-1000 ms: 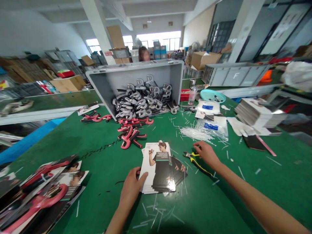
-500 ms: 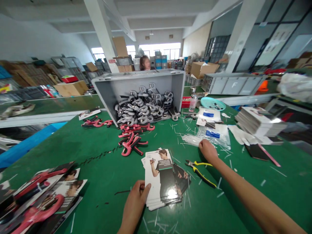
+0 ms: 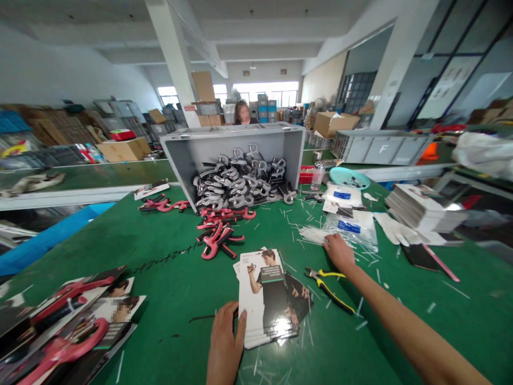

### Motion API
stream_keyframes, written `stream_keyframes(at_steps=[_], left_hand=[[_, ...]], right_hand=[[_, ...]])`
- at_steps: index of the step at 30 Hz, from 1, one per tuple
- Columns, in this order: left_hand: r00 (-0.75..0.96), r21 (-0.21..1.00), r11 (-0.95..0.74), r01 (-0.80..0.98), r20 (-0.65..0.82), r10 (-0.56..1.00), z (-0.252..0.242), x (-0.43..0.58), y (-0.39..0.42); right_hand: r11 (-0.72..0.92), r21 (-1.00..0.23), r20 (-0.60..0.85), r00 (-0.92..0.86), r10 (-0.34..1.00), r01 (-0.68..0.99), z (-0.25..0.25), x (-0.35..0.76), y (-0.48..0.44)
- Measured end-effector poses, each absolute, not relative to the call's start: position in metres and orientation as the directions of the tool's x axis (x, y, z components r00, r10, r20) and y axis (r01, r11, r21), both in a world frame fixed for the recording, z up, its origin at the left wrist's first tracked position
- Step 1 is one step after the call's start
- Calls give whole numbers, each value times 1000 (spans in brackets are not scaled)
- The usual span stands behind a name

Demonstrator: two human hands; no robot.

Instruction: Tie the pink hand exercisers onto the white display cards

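Note:
My left hand (image 3: pixel 226 342) rests at the left edge of a stack of printed cards (image 3: pixel 256 299), thumb and forefinger apart, thumb against the edge. Over at the right, my right hand (image 3: pixel 340 252) has its fingers curled down on the ends of a bundle of thin white cable ties (image 3: pixel 312 234). Between the hands lie yellow-and-black side cutters (image 3: pixel 331 289), jaws apart. Dark cards (image 3: pixel 300 299) fan out from under the stack. Beyond it are red-and-black hand grip strengtheners (image 3: pixel 218 238) in a loose heap.
A grey crate (image 3: pixel 176 166) on its side holds many grey grip strengtheners (image 3: pixel 236 182). At left are cards with red grip strengtheners (image 3: pixel 68 342) on them. Plastic bags (image 3: pixel 352 227), a white glove (image 3: pixel 395 230) and a card pile (image 3: pixel 425 211) lie right. A person (image 3: pixel 242 113) is behind the crate.
My right hand has shifted slightly left and its fingers reach into the cable ties. My left thumb has slid down to the card stack's edge. The view has tipped slightly.

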State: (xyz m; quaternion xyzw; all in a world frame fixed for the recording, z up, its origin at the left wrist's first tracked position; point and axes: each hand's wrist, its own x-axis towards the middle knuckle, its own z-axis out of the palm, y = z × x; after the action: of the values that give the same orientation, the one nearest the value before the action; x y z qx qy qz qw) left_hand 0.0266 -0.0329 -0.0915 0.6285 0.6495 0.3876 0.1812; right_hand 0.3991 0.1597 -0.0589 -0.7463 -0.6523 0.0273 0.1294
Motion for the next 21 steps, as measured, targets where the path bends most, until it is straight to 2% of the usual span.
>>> stream_keyframes(at_steps=[5, 10, 17, 21], left_hand=[[-137, 695, -104, 711, 282, 950, -93, 26, -35], [-140, 696, -96, 712, 274, 952, -92, 27, -34], [-143, 703, -98, 704, 275, 951, -88, 27, -35], [-144, 711, -97, 696, 271, 952, -89, 27, -34]], right_hand=[[-61, -243, 90, 85, 992, 968, -53, 389, 165], [-15, -341, 75, 44, 996, 940, -47, 384, 156], [-11, -605, 97, 88, 991, 796, -15, 391, 147], [23, -778, 11, -22, 1000, 628, 3, 380, 119]])
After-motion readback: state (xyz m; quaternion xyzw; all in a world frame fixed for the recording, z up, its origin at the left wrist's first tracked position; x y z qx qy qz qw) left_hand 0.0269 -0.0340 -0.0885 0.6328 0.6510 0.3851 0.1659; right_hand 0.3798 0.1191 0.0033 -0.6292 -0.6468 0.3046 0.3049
